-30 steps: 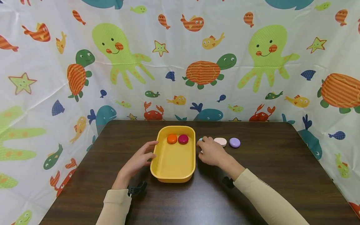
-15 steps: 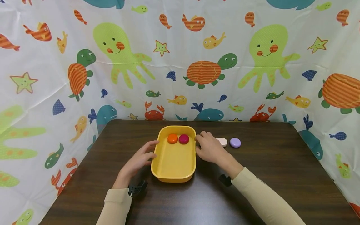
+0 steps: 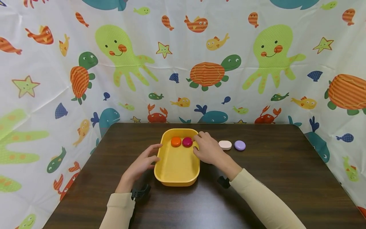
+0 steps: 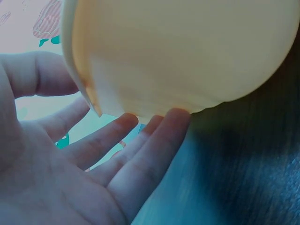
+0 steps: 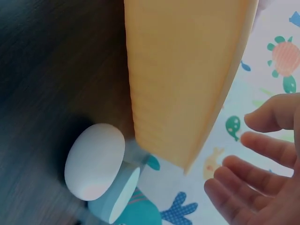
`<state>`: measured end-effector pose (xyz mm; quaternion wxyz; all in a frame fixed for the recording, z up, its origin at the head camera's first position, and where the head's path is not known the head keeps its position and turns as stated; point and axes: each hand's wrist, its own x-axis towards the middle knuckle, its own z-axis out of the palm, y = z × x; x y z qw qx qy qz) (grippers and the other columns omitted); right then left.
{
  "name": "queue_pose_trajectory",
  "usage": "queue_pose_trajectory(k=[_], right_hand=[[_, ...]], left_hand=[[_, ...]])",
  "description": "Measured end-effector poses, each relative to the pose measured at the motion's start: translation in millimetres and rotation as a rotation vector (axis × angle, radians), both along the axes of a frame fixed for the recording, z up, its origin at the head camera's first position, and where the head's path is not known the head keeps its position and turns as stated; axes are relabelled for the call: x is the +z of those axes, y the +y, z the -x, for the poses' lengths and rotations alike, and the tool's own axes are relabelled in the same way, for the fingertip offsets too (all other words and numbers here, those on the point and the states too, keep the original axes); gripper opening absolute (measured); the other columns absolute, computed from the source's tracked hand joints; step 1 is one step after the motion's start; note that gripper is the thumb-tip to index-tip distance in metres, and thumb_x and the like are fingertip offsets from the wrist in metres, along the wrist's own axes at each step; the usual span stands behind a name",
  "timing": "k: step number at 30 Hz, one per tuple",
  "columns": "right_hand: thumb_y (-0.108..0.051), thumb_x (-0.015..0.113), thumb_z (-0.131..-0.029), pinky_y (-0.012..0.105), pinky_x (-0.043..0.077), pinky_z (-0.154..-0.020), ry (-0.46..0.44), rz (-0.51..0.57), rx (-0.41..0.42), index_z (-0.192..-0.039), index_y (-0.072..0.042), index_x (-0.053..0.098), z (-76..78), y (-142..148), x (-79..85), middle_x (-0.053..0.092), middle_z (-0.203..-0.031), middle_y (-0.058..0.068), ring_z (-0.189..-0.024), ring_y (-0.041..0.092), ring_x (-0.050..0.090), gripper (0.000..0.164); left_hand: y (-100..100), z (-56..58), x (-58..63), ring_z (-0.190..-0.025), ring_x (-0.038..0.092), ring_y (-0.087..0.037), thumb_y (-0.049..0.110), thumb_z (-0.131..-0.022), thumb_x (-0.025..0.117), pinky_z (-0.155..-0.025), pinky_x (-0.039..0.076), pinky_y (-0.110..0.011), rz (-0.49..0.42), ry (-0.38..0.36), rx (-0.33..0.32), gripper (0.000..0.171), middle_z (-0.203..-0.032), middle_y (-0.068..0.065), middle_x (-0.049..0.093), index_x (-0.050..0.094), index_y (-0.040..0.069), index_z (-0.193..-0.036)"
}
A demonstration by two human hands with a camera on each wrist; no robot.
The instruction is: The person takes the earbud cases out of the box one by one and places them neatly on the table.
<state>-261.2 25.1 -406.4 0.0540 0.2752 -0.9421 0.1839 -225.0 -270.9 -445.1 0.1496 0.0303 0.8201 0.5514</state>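
- Two glossy round pieces, an orange disc (image 3: 176, 142) and a magenta disc (image 3: 187, 142), lie in the yellow plastic tray (image 3: 177, 165), left of the right grip (image 3: 210, 149), the magenta one just beside its fingertips.
- Both look light, stiff, perhaps slippery; a pinch across opposite edges should suit.
- Right grip: relaxed, fingers parted over the tray's wall, nothing visible held.
- Left grip (image 3: 143, 162): loosely spread, fingertips against or just beside the tray's wall, grasping nothing.
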Motion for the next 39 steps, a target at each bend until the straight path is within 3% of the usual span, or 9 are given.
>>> queue_pose_trajectory(k=[13, 20, 39], right_hand=[[-0.021, 0.071, -0.091, 0.035, 0.055, -0.088, 0.005, 0.032, 0.028, -0.119, -0.006, 0.069, 2.7, -15.9, 4.3, 0.06, -0.113, 0.008, -0.102, 0.023, 0.051, 0.032], [-0.027, 0.068, -0.094, 0.032, 0.055, -0.085, 0.028, 0.001, 0.035, -0.12, -0.009, 0.068, 8.8, -25.0, 3.7, 0.06, -0.114, 0.008, -0.1, 0.022, 0.051, 0.031], [-0.025, 0.063, -0.095, 0.034, 0.054, -0.091, 0.02, -0.046, 0.037, -0.123, -0.007, 0.069, 27.0, -39.2, 0.1, 0.06, -0.117, 0.009, -0.103, 0.023, 0.051, 0.033]], left_hand=[[-0.1, -2.4, -0.6, -0.134, 0.045, -0.041, 0.013, -0.1, 0.052, -0.103, 0.047, -0.058, -0.009, 0.006, -0.004, 0.059, -0.159, -0.02, 0.032, 0.034, 0.016, -0.156], [0.5, -3.3, -0.2, -0.134, 0.046, -0.041, 0.013, -0.1, 0.053, -0.103, 0.048, -0.057, -0.011, 0.006, 0.001, 0.059, -0.159, -0.02, 0.032, 0.034, 0.015, -0.156], [0.3, -3.0, -0.6, -0.135, 0.045, -0.041, 0.015, -0.099, 0.054, -0.104, 0.047, -0.058, -0.011, 0.005, 0.002, 0.059, -0.159, -0.019, 0.032, 0.035, 0.017, -0.155]])
